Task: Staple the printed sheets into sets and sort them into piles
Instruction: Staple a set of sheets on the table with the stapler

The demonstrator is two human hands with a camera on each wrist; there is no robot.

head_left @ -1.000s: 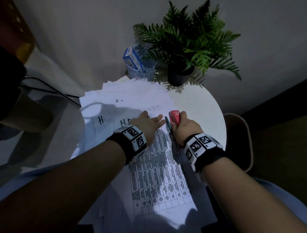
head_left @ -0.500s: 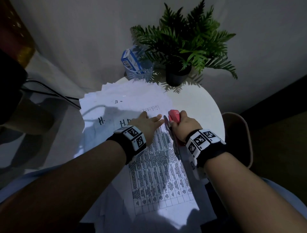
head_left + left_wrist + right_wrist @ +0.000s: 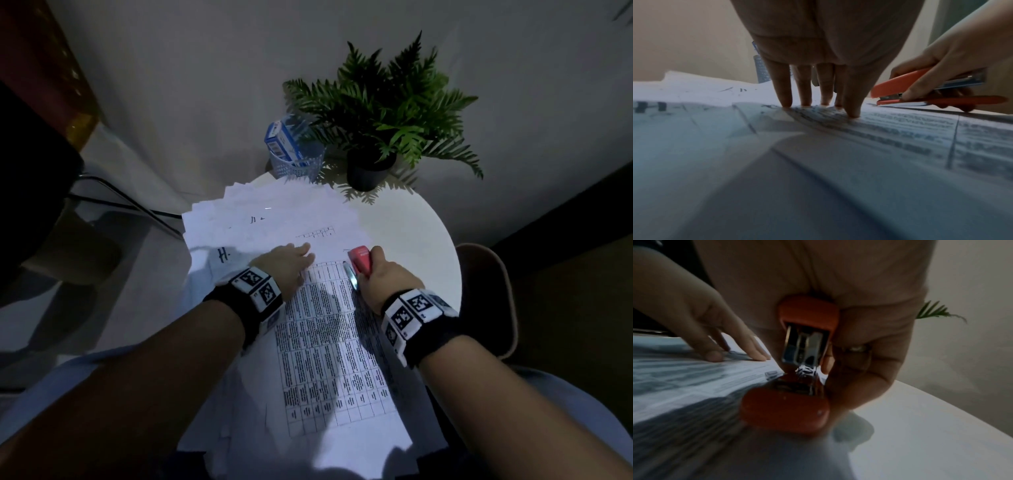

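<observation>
The right hand (image 3: 383, 281) is wrapped around a red stapler (image 3: 359, 260), fingers curled over its top and thumb along its side, with the stapler's mouth set over the far right corner of the printed sheets (image 3: 329, 342). These sheets lie on the round table (image 3: 411, 226), on top of a loose spread of other paper. The left hand (image 3: 287, 265) lies just left of the stapler, its fingers (image 3: 785, 91) straight and pressing the top sheet flat. The likely trouble is the sheets under the stapler sliding out of line as it closes, since only fingertips pin them; a staple would then catch some pages and miss others. A sheet from the loose spread beneath could also be caught in by mistake.
</observation>
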